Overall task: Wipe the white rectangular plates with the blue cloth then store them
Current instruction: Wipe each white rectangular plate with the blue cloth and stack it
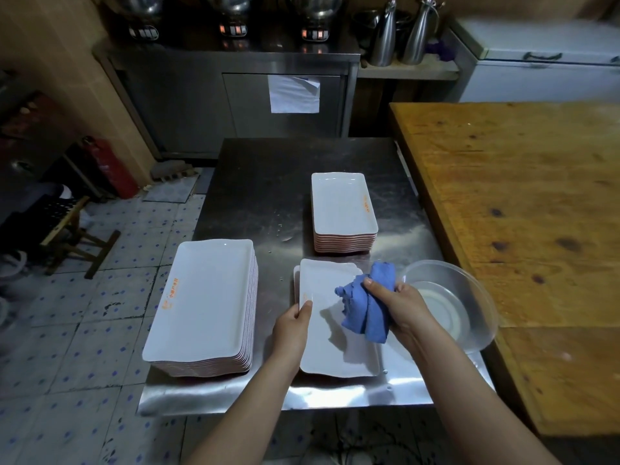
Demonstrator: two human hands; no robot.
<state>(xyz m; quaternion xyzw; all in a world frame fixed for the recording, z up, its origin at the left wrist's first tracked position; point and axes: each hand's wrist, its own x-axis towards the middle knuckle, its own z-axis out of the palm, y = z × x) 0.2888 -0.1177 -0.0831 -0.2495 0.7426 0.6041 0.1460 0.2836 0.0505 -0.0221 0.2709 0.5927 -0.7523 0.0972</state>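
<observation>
Head view, single frame, noted left to right.

- Far left, on the tiled floor: red fire extinguisher (112, 171) by the wall, a wooden stool (72, 236) nearer to me.
- Steel table (261, 182), left side: tall stack of white rectangular plates (201, 307), orange print on the top plate's left rim. The stack reaches the table's left edge.
- Left hand (293, 322): pinches the left rim of the plate in work (330, 340), thumb on top, other fingers under the rim and out of sight.
- That plate lies at the near middle of the table, just right of the tall stack and not touching it. A thin white edge shows past its far-left corner (possibly a second plate underneath; I cannot tell from this angle).
- Behind it, well apart toward the far end: a lower stack of plates (344, 209), orange print on the right rim.
- Blue cloth (365, 307): bunched over the plate's right half; its lower folds seem to touch the plate.
- Right hand (401, 307): fingers curled round the cloth, gripping it from the right.
- Just beside that hand: clear plastic bowl (469, 293) at the steel table's right edge, a little water in the bottom.
- Right: wooden table (520, 213), butted against the steel one.
</observation>
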